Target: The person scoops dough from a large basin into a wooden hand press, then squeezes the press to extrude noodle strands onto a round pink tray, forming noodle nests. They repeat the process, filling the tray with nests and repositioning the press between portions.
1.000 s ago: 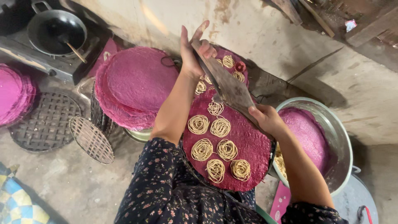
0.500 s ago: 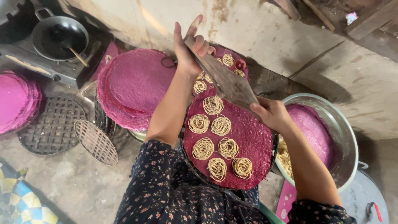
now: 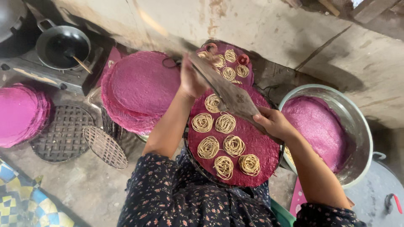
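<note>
While noodle coils (image 3: 225, 145) fill the near mat (image 3: 261, 147), a press (image 3: 229, 94) is gripped by both hands (image 3: 191, 80) (image 3: 273, 124), fingers clamped, steadying it.

Your left hand (image 3: 192, 80) is smeared by motion, so you cannot tell how its fingers sit on the wooden press (image 3: 229, 94). The press covers part of the pink mat (image 3: 252, 138) and one noodle coil beneath it. Your right arm hides the near rim of the steel basin (image 3: 357, 126). The pink mat stack (image 3: 19, 113) runs off the left edge.
</note>
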A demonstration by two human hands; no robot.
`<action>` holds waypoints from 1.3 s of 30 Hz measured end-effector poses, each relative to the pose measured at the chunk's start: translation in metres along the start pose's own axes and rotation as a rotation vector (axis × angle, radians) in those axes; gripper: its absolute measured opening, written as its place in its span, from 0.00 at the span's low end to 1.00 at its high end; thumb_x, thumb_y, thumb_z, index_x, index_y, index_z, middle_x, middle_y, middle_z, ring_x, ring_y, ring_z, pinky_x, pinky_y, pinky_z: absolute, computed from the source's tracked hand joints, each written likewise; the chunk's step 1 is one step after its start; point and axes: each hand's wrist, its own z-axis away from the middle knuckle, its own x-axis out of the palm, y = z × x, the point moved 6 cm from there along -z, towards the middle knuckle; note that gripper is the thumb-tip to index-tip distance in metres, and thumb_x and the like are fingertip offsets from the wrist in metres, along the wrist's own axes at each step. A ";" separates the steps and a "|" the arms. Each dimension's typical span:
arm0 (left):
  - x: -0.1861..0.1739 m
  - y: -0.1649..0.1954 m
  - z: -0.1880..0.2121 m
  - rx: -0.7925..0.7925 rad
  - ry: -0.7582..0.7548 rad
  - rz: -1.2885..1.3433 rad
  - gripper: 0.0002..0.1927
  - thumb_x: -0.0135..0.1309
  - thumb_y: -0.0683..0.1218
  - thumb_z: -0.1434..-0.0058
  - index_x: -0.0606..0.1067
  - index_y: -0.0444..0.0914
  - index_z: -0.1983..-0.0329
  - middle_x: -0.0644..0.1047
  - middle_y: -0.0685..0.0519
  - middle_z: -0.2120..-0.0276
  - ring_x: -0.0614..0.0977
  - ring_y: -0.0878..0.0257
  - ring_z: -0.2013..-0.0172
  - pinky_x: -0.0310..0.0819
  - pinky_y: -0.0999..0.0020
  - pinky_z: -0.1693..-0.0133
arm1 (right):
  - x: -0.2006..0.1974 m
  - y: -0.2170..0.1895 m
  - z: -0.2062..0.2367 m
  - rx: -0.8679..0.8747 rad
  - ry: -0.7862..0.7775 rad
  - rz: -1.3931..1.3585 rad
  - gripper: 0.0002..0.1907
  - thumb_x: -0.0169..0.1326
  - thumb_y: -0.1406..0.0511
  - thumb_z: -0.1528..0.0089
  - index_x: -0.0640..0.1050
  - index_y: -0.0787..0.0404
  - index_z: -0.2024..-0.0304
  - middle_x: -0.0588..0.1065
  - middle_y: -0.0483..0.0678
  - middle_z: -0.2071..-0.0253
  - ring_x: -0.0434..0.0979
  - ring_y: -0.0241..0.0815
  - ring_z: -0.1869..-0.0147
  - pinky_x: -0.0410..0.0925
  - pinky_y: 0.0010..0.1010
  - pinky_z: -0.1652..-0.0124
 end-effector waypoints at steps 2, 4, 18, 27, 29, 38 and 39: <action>-0.021 -0.039 -0.006 -0.060 -0.065 -0.651 0.33 0.33 0.69 0.34 0.74 0.44 0.42 0.75 0.51 0.61 0.75 0.58 0.60 0.72 0.56 0.52 | 0.000 0.006 -0.002 -0.009 0.014 -0.022 0.31 0.55 0.53 0.36 0.74 0.68 0.38 0.80 0.49 0.60 0.79 0.36 0.62 0.74 0.31 0.63; -0.043 -0.076 -0.014 -0.140 -0.112 -1.354 0.28 0.37 0.65 0.33 0.75 0.46 0.43 0.75 0.51 0.57 0.76 0.57 0.56 0.73 0.56 0.51 | 0.003 0.011 -0.004 -0.005 0.006 -0.087 0.32 0.55 0.53 0.37 0.73 0.69 0.38 0.80 0.50 0.60 0.79 0.37 0.63 0.74 0.32 0.64; -0.048 -0.082 -0.006 -0.022 -0.107 -1.642 0.24 0.29 0.60 0.23 0.58 0.53 0.27 0.78 0.45 0.47 0.79 0.51 0.46 0.66 0.53 0.39 | 0.006 0.005 0.005 -0.055 0.161 -0.237 0.29 0.54 0.57 0.35 0.72 0.70 0.38 0.78 0.50 0.68 0.73 0.36 0.75 0.68 0.30 0.74; 0.046 -0.031 0.026 0.629 -0.113 -2.192 0.42 0.50 0.64 0.40 0.63 0.39 0.27 0.62 0.41 0.30 0.63 0.39 0.36 0.54 0.29 0.42 | -0.011 0.004 0.030 -0.096 0.291 -0.463 0.24 0.49 0.61 0.30 0.72 0.72 0.39 0.77 0.51 0.63 0.76 0.36 0.70 0.69 0.29 0.72; 0.066 -0.029 0.028 0.688 -0.133 -2.193 0.51 0.63 0.58 0.56 0.67 0.37 0.27 0.61 0.40 0.31 0.58 0.36 0.31 0.50 0.26 0.39 | -0.001 0.000 0.036 -0.064 0.260 -0.485 0.24 0.49 0.60 0.31 0.72 0.70 0.38 0.77 0.51 0.63 0.76 0.36 0.71 0.70 0.30 0.73; 0.010 -0.040 0.128 0.486 -0.071 -1.369 0.15 0.62 0.50 0.37 0.77 0.39 0.51 0.82 0.51 0.60 0.87 0.58 0.62 0.87 0.61 0.61 | 0.066 -0.041 0.032 -0.319 0.128 0.102 0.19 0.50 0.60 0.32 0.76 0.59 0.40 0.77 0.48 0.56 0.79 0.41 0.57 0.74 0.35 0.58; 0.007 -0.032 0.155 0.585 -0.164 -1.071 0.17 0.61 0.49 0.39 0.74 0.38 0.49 0.81 0.49 0.57 0.86 0.58 0.57 0.89 0.59 0.60 | 0.068 -0.042 0.031 -0.339 0.189 0.344 0.17 0.52 0.60 0.33 0.78 0.56 0.43 0.76 0.49 0.58 0.79 0.44 0.59 0.74 0.37 0.60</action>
